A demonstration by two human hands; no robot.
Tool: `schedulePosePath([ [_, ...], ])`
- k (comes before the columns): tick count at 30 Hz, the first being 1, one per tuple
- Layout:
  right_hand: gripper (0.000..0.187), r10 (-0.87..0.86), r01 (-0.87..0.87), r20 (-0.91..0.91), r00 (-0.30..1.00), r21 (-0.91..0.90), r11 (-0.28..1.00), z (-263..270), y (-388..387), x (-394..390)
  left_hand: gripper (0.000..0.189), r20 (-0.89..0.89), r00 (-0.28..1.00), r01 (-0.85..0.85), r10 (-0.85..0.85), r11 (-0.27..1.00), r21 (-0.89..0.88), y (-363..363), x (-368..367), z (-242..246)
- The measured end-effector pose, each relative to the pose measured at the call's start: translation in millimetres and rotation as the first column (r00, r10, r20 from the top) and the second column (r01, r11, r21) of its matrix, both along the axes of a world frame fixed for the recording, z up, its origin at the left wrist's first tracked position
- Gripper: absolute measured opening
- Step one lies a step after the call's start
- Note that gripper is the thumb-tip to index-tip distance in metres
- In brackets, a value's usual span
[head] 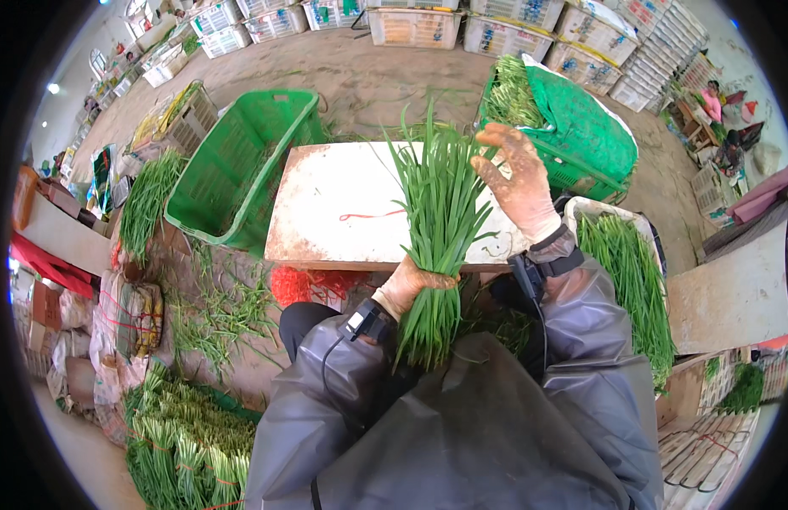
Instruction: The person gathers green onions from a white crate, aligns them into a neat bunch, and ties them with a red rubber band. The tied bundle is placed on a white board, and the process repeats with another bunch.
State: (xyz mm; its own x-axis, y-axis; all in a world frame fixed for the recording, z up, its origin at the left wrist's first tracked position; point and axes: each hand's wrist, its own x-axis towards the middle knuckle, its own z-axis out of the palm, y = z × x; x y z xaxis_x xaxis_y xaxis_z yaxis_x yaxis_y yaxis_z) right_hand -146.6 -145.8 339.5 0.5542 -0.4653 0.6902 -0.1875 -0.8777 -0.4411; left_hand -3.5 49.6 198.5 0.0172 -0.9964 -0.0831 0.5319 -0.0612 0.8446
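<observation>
My left hand (411, 286), in a stained glove, grips a thick bunch of long flat green leaves (435, 210), which look like garlic chives. The bunch stands over the near edge of a white-topped table (330, 191), its lower ends hanging above my lap. Just right of the leaf tips is my right hand (515, 175), gloved too, raised with fingers bent and apart. It may brush a few leaf tips; I cannot tell. A red tie (368, 215) lies on the tabletop, its right end hidden behind the leaves.
A green plastic crate (241, 166) stands left of the table. Another green crate (582, 162) with a green cover holds leaves at the right. Nearer is a white crate (613, 207) of loose leaves (623, 274). Tied bundles (190, 440) sit lower left. Red ties (304, 287) hang below the table.
</observation>
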Motion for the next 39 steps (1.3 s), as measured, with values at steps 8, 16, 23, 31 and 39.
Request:
schedulePosePath([
  [8, 0.022, 0.07, -0.058, -0.135, 0.988, 0.089, 0.994, -23, 6, -7, 0.055, -0.027, 1.0, -0.015, 0.015, 1.0, 0.003, 1, -2, -1],
  [16, 0.016, -0.096, -0.041, -0.401, 0.911, -0.32, 0.947, -26, -37, -43, 0.057, -0.053, 0.998, 0.038, -0.038, 0.999, -0.009, 3, 4, -1],
  [23, 0.077, -0.132, 0.376, -0.674, 0.727, 0.23, 0.897, -53, -48, -77, 0.045, -0.032, 0.993, -0.113, 0.114, 0.993, 0.035, -1, 13, -2],
  [31, 0.104, 0.635, -0.332, -0.095, 0.767, 0.787, 0.519, -115, 73, -23, 0.038, -0.294, 0.916, -0.224, 0.272, 0.957, 0.186, -13, 33, -7],
  [39, 0.07, 0.538, -0.013, -0.062, 0.841, 0.991, 0.135, -135, 90, 4, 0.028, -0.235, 0.851, -0.425, 0.47, 0.878, 0.221, -18, 19, -23],
])
